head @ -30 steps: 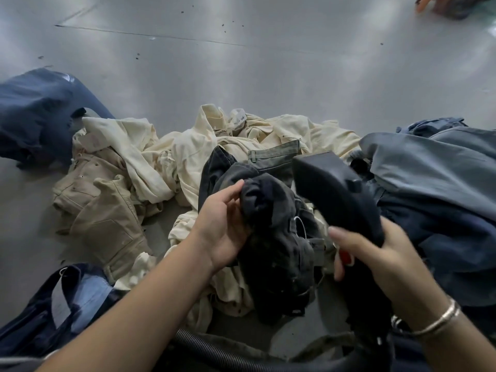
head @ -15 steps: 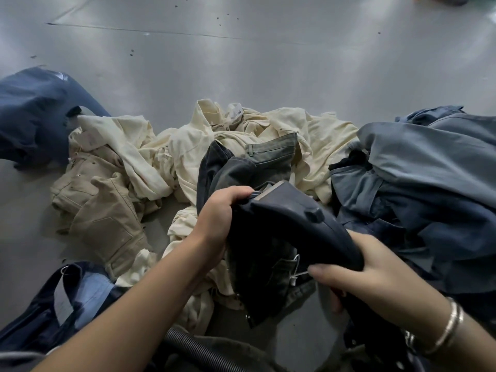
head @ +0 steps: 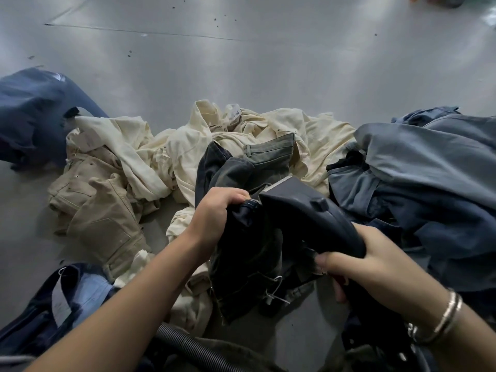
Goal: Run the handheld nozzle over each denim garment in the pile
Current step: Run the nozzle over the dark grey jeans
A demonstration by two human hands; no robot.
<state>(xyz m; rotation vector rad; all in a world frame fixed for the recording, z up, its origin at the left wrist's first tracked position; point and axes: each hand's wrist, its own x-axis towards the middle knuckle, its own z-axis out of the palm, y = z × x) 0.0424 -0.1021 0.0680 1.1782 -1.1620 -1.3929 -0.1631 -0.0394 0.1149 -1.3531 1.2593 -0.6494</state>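
Head view: a dark denim garment (head: 249, 264) is gripped at its upper edge by the left hand (head: 217, 216), while the handheld nozzle (head: 308, 210) is clasped by the right hand (head: 357, 267) and laid against that fabric. One piece is judged in progress; the cream garments (head: 188, 146), tan jeans (head: 107, 210) and blue-grey garments (head: 429, 170) seem still to be done. Sewn-in and hanging tags are seen, but no writing can be read.

Both hands (head: 220, 213) (head: 367, 267) curled, gripping
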